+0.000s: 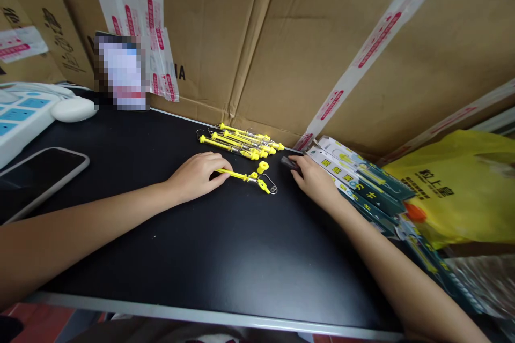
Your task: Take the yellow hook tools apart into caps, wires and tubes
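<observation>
Spring scale (240, 175) with a yellow body lies over the middle of the black tabletop (241, 257), its bare end pointing right. The left hand (199, 174) has its thumb and fingers closed around the scale's left part. Just beyond its right end are a yellow end piece (263, 186) and a wire loop (272, 184); whether these are joined to it, I cannot tell. A loose yellow cap (263, 167) sits just to the far side of them.

At the right, the right hand (316, 177) pinches a small dark object (290, 163) between thumb and fingers, apart from the scale; what it is cannot be made out.

A pile of yellow spring scales (241, 142) lies farther back, near a taped cardboard carton (314, 27). Printed product boxes (374, 182) lie to the right, beside a yellow plastic bag (462, 187). At the left are a smartphone (44, 177), face up and nearer, and a white power strip (28, 118), farther off.
</observation>
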Available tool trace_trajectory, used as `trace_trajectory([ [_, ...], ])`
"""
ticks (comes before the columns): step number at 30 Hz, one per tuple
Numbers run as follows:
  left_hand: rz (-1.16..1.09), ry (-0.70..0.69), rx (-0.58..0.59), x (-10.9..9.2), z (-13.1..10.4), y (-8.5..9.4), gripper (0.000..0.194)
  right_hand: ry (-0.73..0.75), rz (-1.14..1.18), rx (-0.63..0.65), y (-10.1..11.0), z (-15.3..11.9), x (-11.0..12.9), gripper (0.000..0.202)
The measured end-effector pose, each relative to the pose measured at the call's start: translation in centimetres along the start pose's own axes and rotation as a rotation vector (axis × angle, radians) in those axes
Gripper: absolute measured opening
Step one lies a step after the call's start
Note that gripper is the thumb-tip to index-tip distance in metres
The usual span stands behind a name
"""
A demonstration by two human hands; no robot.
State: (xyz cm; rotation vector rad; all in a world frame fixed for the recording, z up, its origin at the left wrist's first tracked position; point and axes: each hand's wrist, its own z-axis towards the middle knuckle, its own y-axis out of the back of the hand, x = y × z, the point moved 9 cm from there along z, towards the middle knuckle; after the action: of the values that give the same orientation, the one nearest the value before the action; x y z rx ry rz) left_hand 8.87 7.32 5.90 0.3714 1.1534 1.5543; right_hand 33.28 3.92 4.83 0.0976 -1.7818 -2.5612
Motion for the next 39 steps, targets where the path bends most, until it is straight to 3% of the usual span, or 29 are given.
trace_trajectory([
  [3, 0.051, 0.0, 0.021, 0.0, 0.0, -0.2, 0.016, 0.076, -0.106, -0.03, 0.1, 0.1, 0.5, 0.033],
  [7, 0.112, -0.018, 0.046, -0.2, -0.1, -0.6, 0.015, 0.122, -0.132, -0.137, 1.8, -0.1, 2.2, 0.029],
  [9, 0.14, -0.028, 0.056, -0.4, -0.2, -0.7, 0.013, 0.151, -0.077, -0.167, 2.7, -0.5, 4.1, 0.024],
  [13, 0.176, -0.052, 0.06, -0.9, -0.4, -0.6, 0.013, 0.331, 0.039, -0.074, 2.4, -1.9, 9.5, 0.021],
  [16, 0.191, -0.099, 0.052, -1.6, -0.4, -0.5, 0.022, 0.372, -0.025, -0.067, 1.9, -2.5, 11.4, 0.021],
  [22, 0.201, -0.145, 0.091, -3.1, 0.0, -1.5, 0.03, 0.357, 0.024, -0.082, 1.9, -2.7, 11.8, 0.017],
  [28, 0.201, -0.081, 0.138, -3.8, -0.2, -2.5, 0.024, 0.317, 0.389, -0.094, 3.1, -3.6, 12.7, 0.009],
  [31, 0.154, -0.094, 0.158, -4.0, -0.6, -2.6, 0.025, 0.23, 0.583, -0.063, 2.6, -3.9, 12.3, 0.005],
  [33, 0.098, -0.104, 0.182, -4.2, -0.7, -2.7, 0.025, 0.185, 0.675, -0.034, 2.0, -4.0, 12.1, 0.013],
  [39, 0.025, -0.103, 0.2, -4.2, -0.8, -2.7, 0.026, 0.222, 0.685, 0.025, 1.4, -4.3, 12.5, 0.01],
])
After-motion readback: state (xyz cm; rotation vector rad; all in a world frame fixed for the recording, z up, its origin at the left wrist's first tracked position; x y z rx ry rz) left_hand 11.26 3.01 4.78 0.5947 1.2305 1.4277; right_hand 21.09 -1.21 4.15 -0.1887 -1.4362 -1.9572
